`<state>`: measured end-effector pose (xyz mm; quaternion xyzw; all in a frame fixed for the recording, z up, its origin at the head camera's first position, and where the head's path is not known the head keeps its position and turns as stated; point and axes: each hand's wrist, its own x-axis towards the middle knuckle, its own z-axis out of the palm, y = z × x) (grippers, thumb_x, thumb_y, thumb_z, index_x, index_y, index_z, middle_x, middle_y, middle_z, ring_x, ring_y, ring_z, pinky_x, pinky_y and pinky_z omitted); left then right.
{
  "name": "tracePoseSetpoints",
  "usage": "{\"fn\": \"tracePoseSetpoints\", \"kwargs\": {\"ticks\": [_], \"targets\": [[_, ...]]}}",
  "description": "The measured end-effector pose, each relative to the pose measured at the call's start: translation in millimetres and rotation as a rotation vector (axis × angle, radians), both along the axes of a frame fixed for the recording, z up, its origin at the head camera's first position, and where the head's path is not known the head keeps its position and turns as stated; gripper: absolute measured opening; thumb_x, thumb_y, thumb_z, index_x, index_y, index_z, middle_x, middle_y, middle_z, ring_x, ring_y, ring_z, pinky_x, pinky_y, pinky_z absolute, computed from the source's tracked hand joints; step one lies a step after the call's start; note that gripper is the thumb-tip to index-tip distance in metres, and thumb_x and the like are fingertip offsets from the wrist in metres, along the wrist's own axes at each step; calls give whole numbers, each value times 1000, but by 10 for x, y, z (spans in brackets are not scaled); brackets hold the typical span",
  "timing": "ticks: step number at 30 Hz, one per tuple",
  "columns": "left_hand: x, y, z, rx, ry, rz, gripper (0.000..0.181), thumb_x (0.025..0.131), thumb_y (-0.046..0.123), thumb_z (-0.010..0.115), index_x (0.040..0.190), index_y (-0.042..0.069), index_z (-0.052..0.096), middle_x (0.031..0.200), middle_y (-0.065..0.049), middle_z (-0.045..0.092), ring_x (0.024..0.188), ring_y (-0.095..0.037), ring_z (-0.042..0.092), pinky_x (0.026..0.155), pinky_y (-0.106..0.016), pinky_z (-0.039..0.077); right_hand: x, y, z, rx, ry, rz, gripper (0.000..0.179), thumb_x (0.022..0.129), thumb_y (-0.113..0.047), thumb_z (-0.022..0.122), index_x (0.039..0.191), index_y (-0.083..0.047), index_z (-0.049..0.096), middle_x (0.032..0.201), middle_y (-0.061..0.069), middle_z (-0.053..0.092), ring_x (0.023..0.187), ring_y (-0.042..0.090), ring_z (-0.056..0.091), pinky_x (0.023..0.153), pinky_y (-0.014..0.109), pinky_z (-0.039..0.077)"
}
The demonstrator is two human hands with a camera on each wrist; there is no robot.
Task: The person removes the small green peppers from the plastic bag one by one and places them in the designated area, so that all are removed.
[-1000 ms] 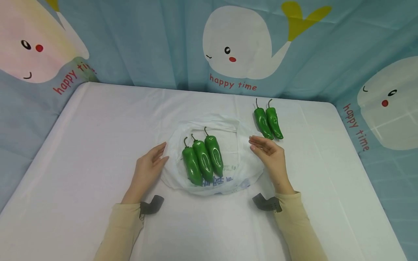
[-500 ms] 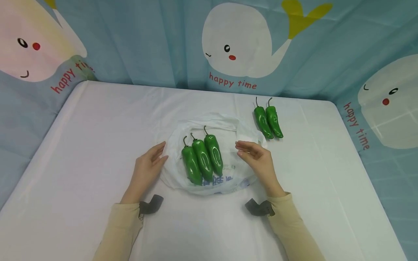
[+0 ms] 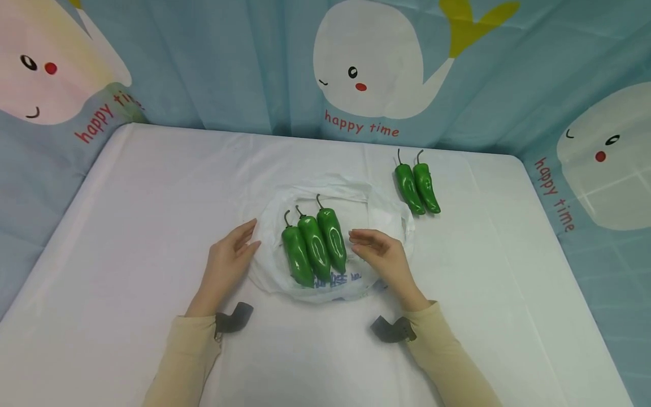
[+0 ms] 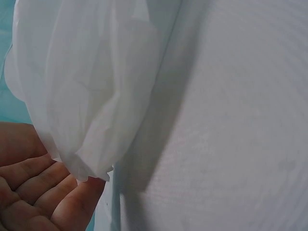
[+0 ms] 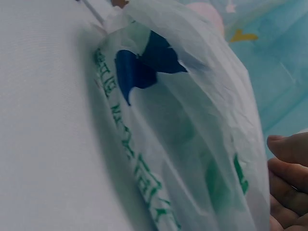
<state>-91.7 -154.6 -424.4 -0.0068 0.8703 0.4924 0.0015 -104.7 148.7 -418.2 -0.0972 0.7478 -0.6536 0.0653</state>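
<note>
Three green peppers (image 3: 316, 249) lie side by side in the mouth of a white plastic bag (image 3: 285, 198). Their stems point toward the back. My left hand (image 3: 229, 263) is at the bag's left rim, its thumb and fingers apart. In the left wrist view, bag film (image 4: 91, 96) overlaps the fingertips of that hand. My right hand (image 3: 382, 257) reaches over the bag's right side, with relaxed fingers just right of the rightmost pepper and nothing in them. Printed bag film (image 5: 192, 110) fills much of the right wrist view, hiding the peppers there.
Two more green peppers (image 3: 417, 189) lie on the white-covered table (image 3: 152, 186), behind and right of the bag. A blue curtain (image 3: 239, 68) with whale prints hangs along the table's back and sides. Dark camera mounts (image 3: 235, 317) sit at both wrists.
My right hand has moved left from the bag's right rim across its opening to near the peppers. The left hand and the peppers have stayed in place.
</note>
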Motion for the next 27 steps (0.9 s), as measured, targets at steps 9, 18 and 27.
{"fn": "tracePoseSetpoints", "kwargs": {"ticks": [9,18,27], "targets": [[-1,7,11,-2,-6,6,44,92,3,59,134,-1,49,133,-24,51,119,-34,53,97,-30,48,12,-54,-84,8,-2,12,31,84,5,65,114,11,59,115,25,62,106,37,60,89,28,55],[-2,2,-6,-5,17,-1,43,92,3,60,133,-2,49,132,-24,51,118,-34,54,97,-31,48,35,-119,-159,93,-48,6,36,80,6,69,116,7,60,109,23,65,99,32,64,86,27,57],[-5,2,-7,7,8,0,43,92,2,60,133,-2,49,132,-24,51,118,-34,53,97,-29,48,51,-172,-202,231,-33,-34,41,76,-1,76,114,4,63,98,19,68,87,28,68,78,25,59]]}}
